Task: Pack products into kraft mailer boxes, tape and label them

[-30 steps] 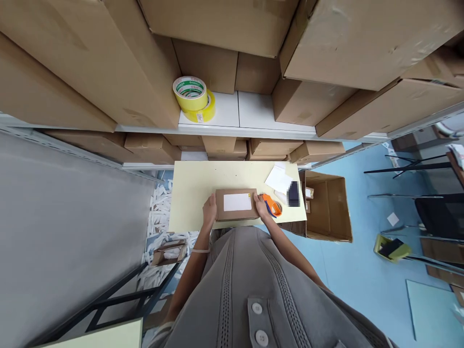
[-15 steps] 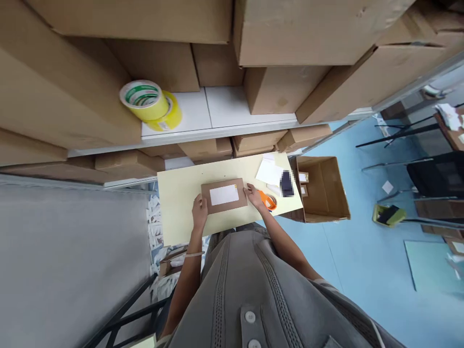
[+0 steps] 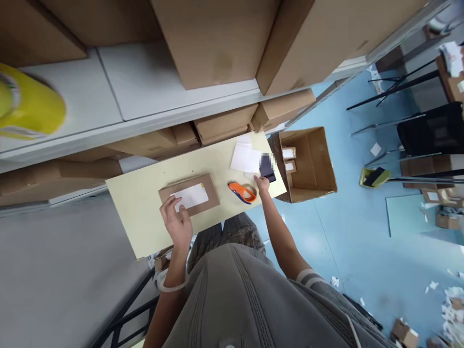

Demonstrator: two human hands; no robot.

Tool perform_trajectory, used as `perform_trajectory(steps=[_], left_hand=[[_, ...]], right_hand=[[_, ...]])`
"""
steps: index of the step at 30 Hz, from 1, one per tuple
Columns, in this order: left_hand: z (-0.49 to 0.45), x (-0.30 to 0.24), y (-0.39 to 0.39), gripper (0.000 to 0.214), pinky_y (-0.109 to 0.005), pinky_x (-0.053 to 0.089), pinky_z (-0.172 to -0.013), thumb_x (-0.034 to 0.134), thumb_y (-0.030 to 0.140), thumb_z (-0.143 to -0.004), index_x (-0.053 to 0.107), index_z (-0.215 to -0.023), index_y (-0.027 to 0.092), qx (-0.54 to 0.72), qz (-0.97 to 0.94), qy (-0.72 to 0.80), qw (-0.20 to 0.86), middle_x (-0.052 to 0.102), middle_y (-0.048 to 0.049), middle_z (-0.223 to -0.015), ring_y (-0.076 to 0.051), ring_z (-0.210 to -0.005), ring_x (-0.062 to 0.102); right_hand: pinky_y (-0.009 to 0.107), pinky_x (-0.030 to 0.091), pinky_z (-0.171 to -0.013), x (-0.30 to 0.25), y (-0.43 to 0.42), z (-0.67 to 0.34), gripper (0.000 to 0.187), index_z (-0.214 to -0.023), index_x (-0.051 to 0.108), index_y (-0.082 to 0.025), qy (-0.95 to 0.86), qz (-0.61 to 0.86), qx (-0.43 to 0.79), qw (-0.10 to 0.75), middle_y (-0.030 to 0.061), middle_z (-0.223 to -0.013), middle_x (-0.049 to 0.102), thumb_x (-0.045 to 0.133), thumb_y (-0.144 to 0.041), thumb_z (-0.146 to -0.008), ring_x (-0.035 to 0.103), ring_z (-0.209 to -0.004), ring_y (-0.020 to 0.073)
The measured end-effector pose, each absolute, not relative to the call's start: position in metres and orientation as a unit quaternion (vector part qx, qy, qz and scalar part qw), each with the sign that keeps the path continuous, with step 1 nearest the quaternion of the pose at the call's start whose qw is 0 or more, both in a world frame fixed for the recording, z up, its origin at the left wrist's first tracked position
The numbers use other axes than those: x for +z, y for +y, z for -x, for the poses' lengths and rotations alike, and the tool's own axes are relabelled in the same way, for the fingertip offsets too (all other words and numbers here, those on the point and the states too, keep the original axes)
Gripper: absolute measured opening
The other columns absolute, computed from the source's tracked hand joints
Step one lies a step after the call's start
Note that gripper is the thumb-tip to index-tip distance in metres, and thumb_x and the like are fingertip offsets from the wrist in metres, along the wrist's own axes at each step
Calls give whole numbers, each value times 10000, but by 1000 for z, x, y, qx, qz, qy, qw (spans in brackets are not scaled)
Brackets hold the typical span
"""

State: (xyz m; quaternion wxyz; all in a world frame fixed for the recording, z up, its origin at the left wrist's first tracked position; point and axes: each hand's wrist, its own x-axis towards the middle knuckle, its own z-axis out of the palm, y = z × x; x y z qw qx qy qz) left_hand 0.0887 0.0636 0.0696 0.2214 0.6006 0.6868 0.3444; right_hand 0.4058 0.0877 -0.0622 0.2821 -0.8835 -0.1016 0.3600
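Note:
A brown cardboard box point(image 3: 203, 205) with a white label point(image 3: 194, 195) on top lies on the pale yellow table point(image 3: 136, 208). Over its left end is my left hand point(image 3: 177, 223), thumb and fingers apart, loosely curled, its fingertips at the label. My right hand point(image 3: 262, 184) is at the table's right end, its fingers drawn together at the edge of a small white slip point(image 3: 250, 175); whether they grip it is too small to tell. Just beyond that hand is a dark phone-like object point(image 3: 267, 170), partly pixelated. White papers point(image 3: 243, 157) lie behind the slip.
An orange tape dispenser point(image 3: 242, 192) lies between the box and my right hand. Against the table's right end stands a large open carton point(image 3: 313, 164) with small labelled boxes inside. Shelves ahead hold cartons and yellow tape rolls point(image 3: 34, 101). Paper scraps litter the blue floor.
My right hand has left the labelled box and moved right, past the tape dispenser to the papers. My left hand has gone from the box's side to over its top. The view has shifted right.

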Motion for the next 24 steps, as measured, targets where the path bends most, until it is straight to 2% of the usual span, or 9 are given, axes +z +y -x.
perform_trajectory(steps=[4, 8, 12, 16, 20, 24], left_hand=[[-134, 69, 65, 224, -409, 428, -1055, 446, 259, -968, 605, -1115, 205, 314, -646, 644, 264, 564, -127, -1228, -227, -1226, 536], [-174, 57, 72, 252, -392, 443, -1046, 416, 250, -981, 617, -1129, 217, 261, -712, 571, 315, 582, -116, -1220, -219, -1208, 554], [-217, 47, 88, 311, -391, 437, -1041, 380, 233, -992, 625, -1182, 230, 201, -787, 488, 319, 619, -105, -1233, -221, -1200, 566], [-258, 40, 108, 350, -416, 420, -1008, 376, 236, -998, 625, -1244, 236, 143, -846, 422, 292, 641, -93, -1291, -242, -1209, 564], [-287, 31, 122, 362, -427, 417, -930, 418, 253, -991, 612, -1297, 249, 96, -875, 388, 273, 649, -82, -1313, -260, -1175, 568], [-296, 25, 129, 330, -423, 398, -869, 470, 290, -978, 632, -1264, 256, 85, -875, 399, 262, 693, -72, -1244, -269, -1089, 579]], right_hand=[[245, 405, -510, -68, 90, -405, 353, -995, 659, -130, -29, 842, 429, 325, 1, -646, 634, 777, -290, -703, 527, -553, 125], [230, 330, -437, -61, 77, -404, 308, -921, 685, -145, 1, 789, 494, 365, -41, -540, 525, 805, -306, -687, 410, -474, 89], [227, 346, -478, -49, 61, -399, 323, -853, 680, -180, -28, 726, 524, 445, -46, -593, 507, 778, -433, -679, 428, -528, 92], [240, 349, -543, -37, 51, -399, 371, -933, 662, -201, -125, 685, 484, 530, -63, -600, 433, 729, -482, -700, 399, -570, 105], [255, 302, -550, -28, 47, -405, 356, -1029, 651, -212, -221, 696, 453, 510, -66, -609, 365, 660, -474, -789, 338, -560, 112], [271, 333, -591, -19, 47, -410, 352, -1102, 633, -205, -294, 704, 430, 483, -37, -692, 444, 582, -463, -868, 368, -592, 124]])
